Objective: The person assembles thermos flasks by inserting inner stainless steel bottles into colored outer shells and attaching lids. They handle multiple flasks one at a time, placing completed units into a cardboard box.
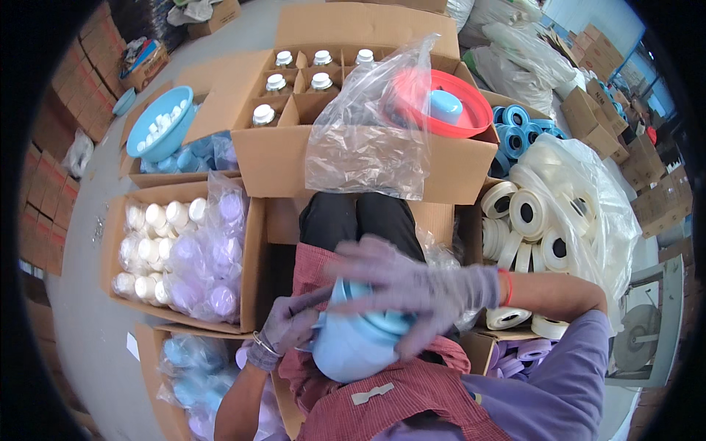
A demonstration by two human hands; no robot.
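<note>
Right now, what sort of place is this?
Probably a small factory or workshop, likely an assembly or packing area: a divided cardboard box of white-capped bottles, a box full of white ring-shaped parts, and stacked cartons on the left.

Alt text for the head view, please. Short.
A person's gloved left hand is at the side of a light-blue plastic vessel at their lap, the blurred, gloved right hand spread across its top. Around them, open cardboard boxes hold white-capped bottles, bagged white and purple pieces and white rings; a red basin sits ahead.
</note>
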